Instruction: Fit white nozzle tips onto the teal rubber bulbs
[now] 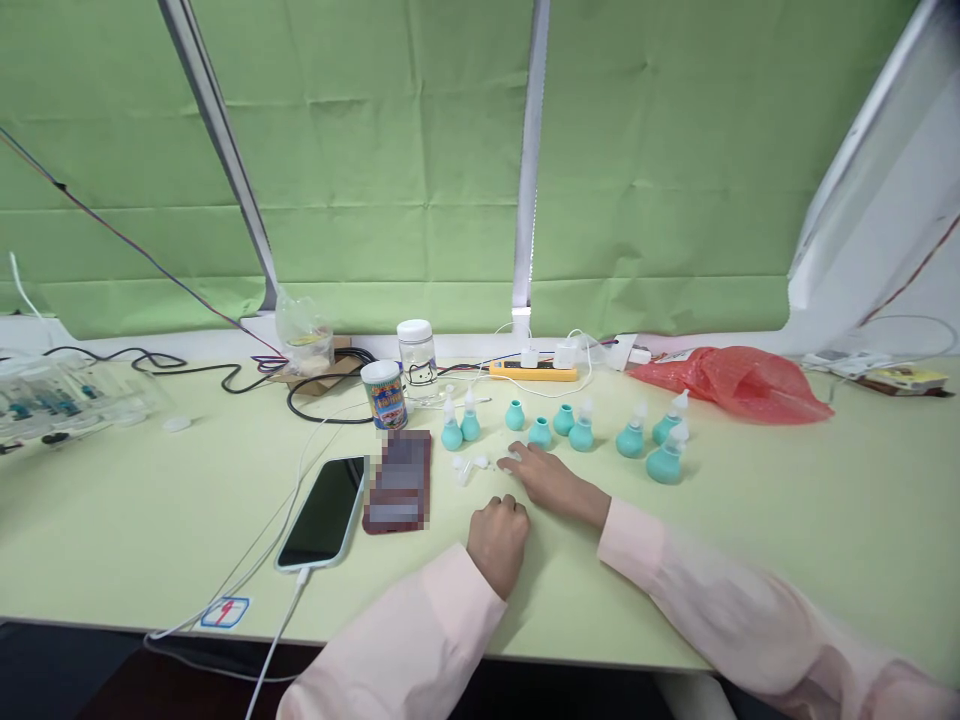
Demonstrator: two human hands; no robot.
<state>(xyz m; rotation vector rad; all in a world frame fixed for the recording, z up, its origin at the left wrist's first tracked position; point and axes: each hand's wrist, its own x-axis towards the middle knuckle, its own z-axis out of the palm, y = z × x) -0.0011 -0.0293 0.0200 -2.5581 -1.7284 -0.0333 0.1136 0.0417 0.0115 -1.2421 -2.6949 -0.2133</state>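
My left hand (499,540) is closed in a fist on the table near the front edge; its inside is hidden. Beyond it, my right hand (551,478) reaches in palm down. Its fingers are stretched and apart around a small clear plastic tip (513,455) lying on the table. More clear tips (469,466) lie just left of those fingertips. Behind the right hand stand turquoise squeeze bulbs without tips, one bulb (539,433) closest to it. Several other turquoise bulbs carry clear tips, such as the bulb (664,463) on the right and the pair's left bulb (451,434).
Left of my hands lie a white-edged phone (322,515) with a charging cable and a dark red phone (399,485). Behind them stand a printed can (385,396) and a lidded clear jar (417,354). A yellow power strip (534,372) and a red plastic bag (739,383) are farther back.
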